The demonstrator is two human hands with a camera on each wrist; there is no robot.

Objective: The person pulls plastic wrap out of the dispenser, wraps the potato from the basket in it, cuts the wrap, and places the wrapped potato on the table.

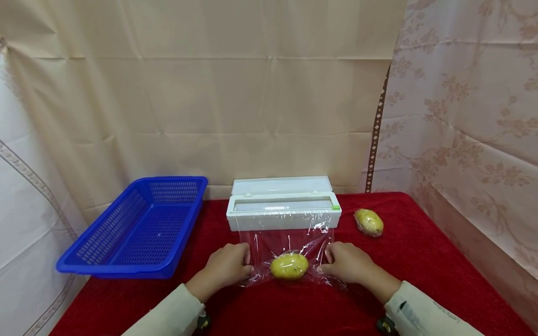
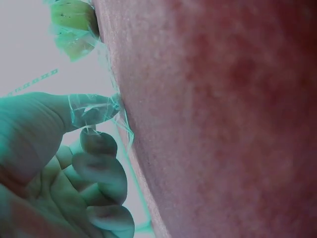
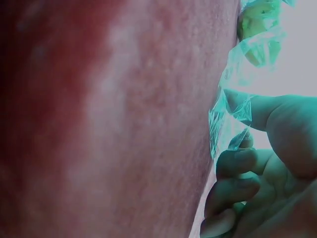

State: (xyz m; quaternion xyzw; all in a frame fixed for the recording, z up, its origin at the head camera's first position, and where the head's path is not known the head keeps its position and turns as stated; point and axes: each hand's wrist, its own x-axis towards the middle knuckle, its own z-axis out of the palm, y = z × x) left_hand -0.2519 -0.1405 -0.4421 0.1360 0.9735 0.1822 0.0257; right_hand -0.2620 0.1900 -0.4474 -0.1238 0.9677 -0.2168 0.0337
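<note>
You had both hands at the near part of a sheet of clear film point(image 1: 273, 240), one on either side of a yellow potato point(image 1: 289, 266). Your left hand point(image 1: 227, 263) held the film's left edge, its grip closed on the plastic between thumb and forefinger, with the film wrapped over the thumb tip and the other fingers curled inward. Your right hand point(image 1: 349, 263) matched it on the right edge, thumb and forefinger clamped on the film and the remaining fingers curled. The potato lay on its side between your two hands, near both but touching neither. Both wrist views showed film crossing in front of part of it; you could not tell from the head view whether the sheet ran above or below it.

The film stretched away from you to a white dispenser box point(image 1: 260, 223), whose lid point(image 1: 281, 185) stood raised at the back; a small green piece point(image 1: 335, 207) sat at the right end of its front edge. To the right of the box lay a second potato point(image 1: 370, 222), wrapped in film. A blue basket point(image 1: 155, 233) stood to your left, well apart from your hands. Red cloth point(image 1: 269, 312) covered the worktop beneath everything.
</note>
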